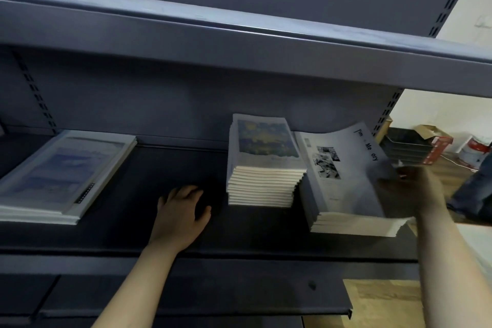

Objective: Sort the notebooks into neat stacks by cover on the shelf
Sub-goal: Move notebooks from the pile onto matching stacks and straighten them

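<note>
Two bare arms and hands, mine

My left hand [183, 214] and its forearm [138, 279] are bare, uncovered from fingers [186, 191] to the view's lower edge, thumb [203, 214] and knuckles plainly shown. My right hand [412, 189] is smeared by blur, its fingers too soft to tell apart; the right forearm [447, 261] is bare as well, long and slim.
</note>
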`<action>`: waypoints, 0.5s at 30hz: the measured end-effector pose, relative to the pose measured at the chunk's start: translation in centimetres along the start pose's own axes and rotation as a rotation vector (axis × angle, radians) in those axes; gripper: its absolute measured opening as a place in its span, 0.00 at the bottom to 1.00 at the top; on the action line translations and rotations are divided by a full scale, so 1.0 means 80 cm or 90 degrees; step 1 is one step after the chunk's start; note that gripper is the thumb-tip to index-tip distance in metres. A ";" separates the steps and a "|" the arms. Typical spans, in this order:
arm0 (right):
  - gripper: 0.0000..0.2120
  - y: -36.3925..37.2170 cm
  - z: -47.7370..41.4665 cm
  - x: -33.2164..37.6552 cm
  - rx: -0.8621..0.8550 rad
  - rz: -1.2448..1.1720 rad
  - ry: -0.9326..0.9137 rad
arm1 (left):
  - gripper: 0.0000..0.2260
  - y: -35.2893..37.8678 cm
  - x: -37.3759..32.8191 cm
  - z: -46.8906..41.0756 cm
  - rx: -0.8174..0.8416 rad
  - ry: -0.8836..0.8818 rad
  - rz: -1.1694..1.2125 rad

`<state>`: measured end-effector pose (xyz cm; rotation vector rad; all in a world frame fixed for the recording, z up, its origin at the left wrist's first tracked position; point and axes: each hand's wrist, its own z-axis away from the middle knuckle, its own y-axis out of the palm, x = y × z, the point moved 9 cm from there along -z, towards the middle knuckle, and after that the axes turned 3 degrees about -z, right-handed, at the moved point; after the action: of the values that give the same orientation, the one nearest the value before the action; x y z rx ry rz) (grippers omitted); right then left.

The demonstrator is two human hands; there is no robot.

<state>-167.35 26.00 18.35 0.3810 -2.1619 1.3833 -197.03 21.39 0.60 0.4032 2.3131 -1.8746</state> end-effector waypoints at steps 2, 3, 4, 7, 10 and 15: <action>0.12 -0.074 0.043 -0.197 -0.045 0.114 0.186 | 0.23 0.001 0.001 0.001 0.005 -0.004 0.003; 0.12 -0.077 0.050 -0.196 -0.039 0.176 0.199 | 0.23 0.001 0.002 0.001 0.006 -0.004 0.003; 0.12 -0.076 0.053 -0.213 -0.043 0.182 0.207 | 0.23 0.000 0.002 0.001 0.005 -0.004 0.003; 0.14 -0.063 0.034 -0.189 -0.055 0.131 0.168 | 0.23 0.000 0.001 0.003 0.003 -0.004 0.010; 0.13 -0.063 0.030 -0.203 -0.061 0.149 0.149 | 0.23 -0.001 0.000 0.002 0.002 -0.003 0.004; 0.13 -0.060 0.030 -0.202 -0.071 0.149 0.140 | 0.22 -0.002 0.000 0.002 -0.003 -0.003 0.004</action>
<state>-152.46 20.97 11.85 -0.0661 -2.1373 1.3487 -197.08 21.18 0.74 0.4045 2.3105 -1.8642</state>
